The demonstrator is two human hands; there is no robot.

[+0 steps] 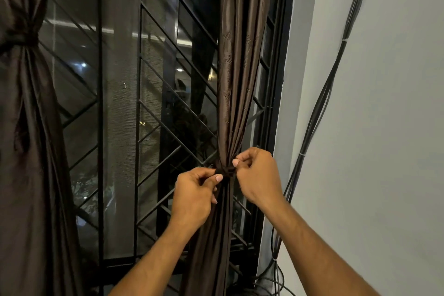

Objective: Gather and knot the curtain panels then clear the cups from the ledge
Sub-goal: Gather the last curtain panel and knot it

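Left hand (194, 193): fingers curled, thumb and forefinger pinching the dark tie band (224, 172) from its left side. Right hand (255, 173): also curled, pinching the same band from the right. Both hands meet at the band, knuckles toward camera, forearms coming up from the bottom edge.

Band is wrapped round the right curtain panel (236, 67), cinching it to a narrow waist. Above the band the brown fabric hangs in tight vertical pleats; below it, it falls in a looser bundle between the two forearms. Panel sits at the right end of the window, just beside the dark frame.

Left curtain panel (21, 127): at the far left edge, already gathered and bound with a knot (22, 36) high up, fabric flaring below it.

Between the two panels: black window grille (153, 108) with vertical bars and diagonal slats, dark glass behind with light reflections.

Right of the frame: pale wall (396, 127), with a bundle of black cables (319, 108) running diagonally up it, loose coils at the bottom by the frame.

Cups and ledge: not in frame.
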